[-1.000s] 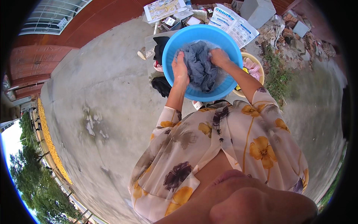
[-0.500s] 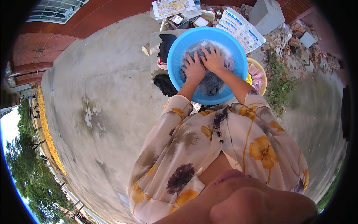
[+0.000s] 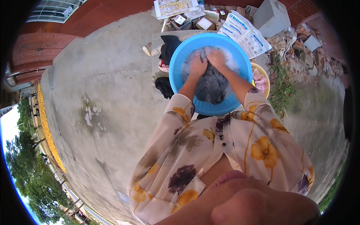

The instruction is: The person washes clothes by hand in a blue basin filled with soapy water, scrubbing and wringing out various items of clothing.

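Note:
A round light-blue basin [image 3: 175, 80] holds soapy water and a dark grey wet garment [image 3: 213, 84]. Inside it, my left hand [image 3: 197, 64] is closed on the cloth, its fingertips partly lost in suds and fabric. Close beside it my right hand [image 3: 215, 58] also grips the garment, fingers curled under. White foam [image 3: 229, 60] surrounds both hands along the far and right side of the water. The garment's near part bunches up below my wrists.
Left of the basin lie black cloths [image 3: 169, 47]. On its right stands a cream basin [image 3: 266, 77] with pink clothes. Beyond are a white printed sack [image 3: 245, 33], a box of odds and ends [image 3: 204, 23], a grey block [image 3: 270, 18] and brick rubble [image 3: 305, 52].
Both hands have gone from spread flat on the garment to curled around it, drawing slightly together. The blue basin appears a little lower and larger in view.

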Demonstrator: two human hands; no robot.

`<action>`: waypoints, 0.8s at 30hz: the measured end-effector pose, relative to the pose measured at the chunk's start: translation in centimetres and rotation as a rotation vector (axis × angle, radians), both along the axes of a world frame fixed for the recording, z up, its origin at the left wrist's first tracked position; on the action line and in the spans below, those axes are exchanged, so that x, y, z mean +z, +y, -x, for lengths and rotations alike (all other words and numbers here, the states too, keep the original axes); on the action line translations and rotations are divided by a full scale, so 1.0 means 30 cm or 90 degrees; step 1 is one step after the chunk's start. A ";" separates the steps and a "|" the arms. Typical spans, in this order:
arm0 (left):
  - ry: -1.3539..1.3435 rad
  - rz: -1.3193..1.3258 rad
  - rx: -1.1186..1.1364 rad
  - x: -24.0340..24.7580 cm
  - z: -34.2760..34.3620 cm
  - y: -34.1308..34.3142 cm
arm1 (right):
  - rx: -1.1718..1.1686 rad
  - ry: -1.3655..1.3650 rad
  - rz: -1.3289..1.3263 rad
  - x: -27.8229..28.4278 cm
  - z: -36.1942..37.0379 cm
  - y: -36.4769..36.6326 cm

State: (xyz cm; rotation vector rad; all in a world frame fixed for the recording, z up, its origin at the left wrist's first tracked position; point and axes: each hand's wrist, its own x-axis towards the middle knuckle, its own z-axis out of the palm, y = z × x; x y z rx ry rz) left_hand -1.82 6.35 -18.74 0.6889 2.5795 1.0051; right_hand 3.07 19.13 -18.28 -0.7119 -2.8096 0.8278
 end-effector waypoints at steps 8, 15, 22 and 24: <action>-0.639 -0.304 0.421 0.160 0.024 -0.089 | -0.079 0.092 0.242 0.023 -0.054 0.054; -0.781 -0.630 0.356 -0.045 0.095 -0.138 | 0.088 0.163 0.303 0.251 -0.050 -0.284; -0.701 -0.556 0.364 0.094 -0.054 0.047 | -0.190 0.159 0.228 0.167 -0.058 -0.145; -0.733 -0.635 0.288 -0.013 0.052 -0.114 | -0.101 0.251 0.224 0.270 -0.059 -0.336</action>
